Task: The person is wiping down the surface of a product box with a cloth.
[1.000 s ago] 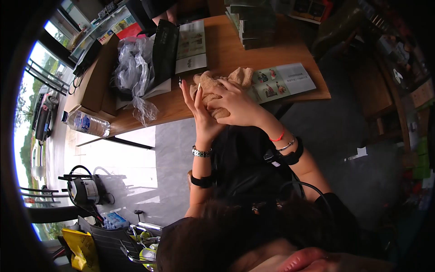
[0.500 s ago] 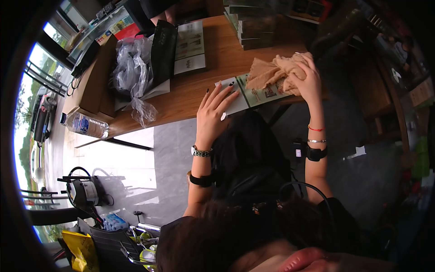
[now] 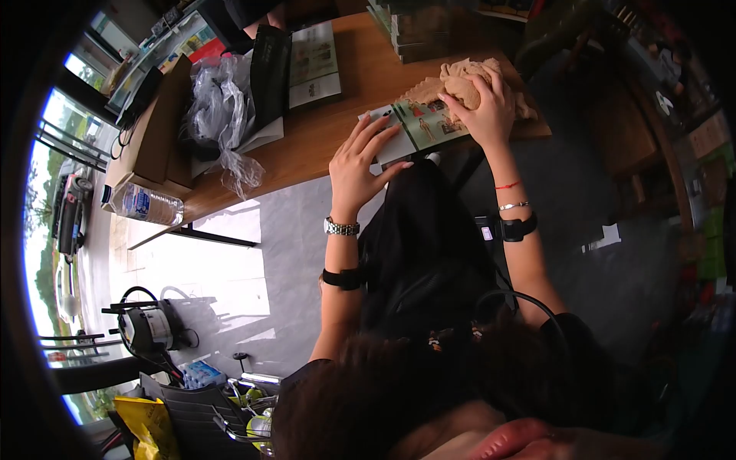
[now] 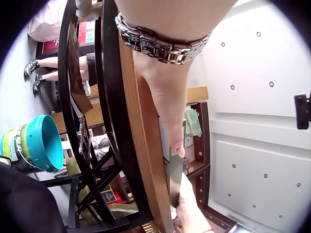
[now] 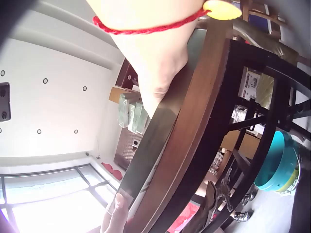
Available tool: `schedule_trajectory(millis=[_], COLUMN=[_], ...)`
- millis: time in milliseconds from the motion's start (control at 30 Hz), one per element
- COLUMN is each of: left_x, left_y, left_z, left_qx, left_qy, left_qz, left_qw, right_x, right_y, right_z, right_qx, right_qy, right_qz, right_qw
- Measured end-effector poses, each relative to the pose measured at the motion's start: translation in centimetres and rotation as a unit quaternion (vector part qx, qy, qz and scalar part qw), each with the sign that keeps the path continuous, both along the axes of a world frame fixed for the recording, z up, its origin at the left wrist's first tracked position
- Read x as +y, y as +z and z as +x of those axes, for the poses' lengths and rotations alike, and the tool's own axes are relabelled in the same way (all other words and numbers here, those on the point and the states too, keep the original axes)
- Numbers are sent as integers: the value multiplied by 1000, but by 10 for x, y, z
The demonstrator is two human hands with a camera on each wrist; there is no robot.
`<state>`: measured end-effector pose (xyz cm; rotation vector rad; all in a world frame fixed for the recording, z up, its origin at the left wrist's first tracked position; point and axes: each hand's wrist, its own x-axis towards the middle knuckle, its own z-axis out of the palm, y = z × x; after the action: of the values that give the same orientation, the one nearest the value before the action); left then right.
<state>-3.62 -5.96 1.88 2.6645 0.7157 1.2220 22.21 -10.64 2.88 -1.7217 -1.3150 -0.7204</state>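
A flat green box (image 3: 429, 129) printed with costumed figures lies along the near edge of the wooden table (image 3: 368, 57). My left hand (image 3: 355, 170) rests on its pale left end, fingers extended and spread. In the left wrist view the thumb (image 4: 178, 145) lies against the box's near side (image 4: 176, 172). My right hand (image 3: 491, 111) grips a crumpled tan cloth (image 3: 462, 75) on the right part of the box, covering much of that end. The right wrist view shows the back of this hand above the box's side wall (image 5: 146, 150); the cloth is hidden there.
Clear plastic bags (image 3: 218, 103) and a brown carton (image 3: 157, 138) sit at the table's left, beside a water bottle (image 3: 149, 205). A printed box (image 3: 314, 69) lies farther back, left of stacked green boxes (image 3: 418, 34). A teal bucket (image 4: 48, 143) stands on the floor.
Both hands held the bunched cloth together; then they parted, the left settling on the box's left end, the right carrying the cloth right. Since then the cloth has shifted slightly left and away.
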Motion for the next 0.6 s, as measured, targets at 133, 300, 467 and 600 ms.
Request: schedule_trajectory(millis=[133, 300, 467, 600], left_x=[-1, -4, -1, -2], left_y=[-2, -1, -7, -6], left_z=[1, 1, 1, -2], left_qx=[-3, -22, -16, -17], left_qy=[7, 14, 22, 12], left_qz=[6, 15, 35, 31], left_qw=[1000, 1000, 999, 999], right_x=[-1, 1, 0, -24], right_y=[-1, -5, -3, 10], right_z=[-1, 2, 3, 20], right_qx=[4, 14, 26, 73], right_qy=[-15, -30, -16, 22], right_qz=[18, 22, 29, -6], right_qw=[1000, 999, 999, 997])
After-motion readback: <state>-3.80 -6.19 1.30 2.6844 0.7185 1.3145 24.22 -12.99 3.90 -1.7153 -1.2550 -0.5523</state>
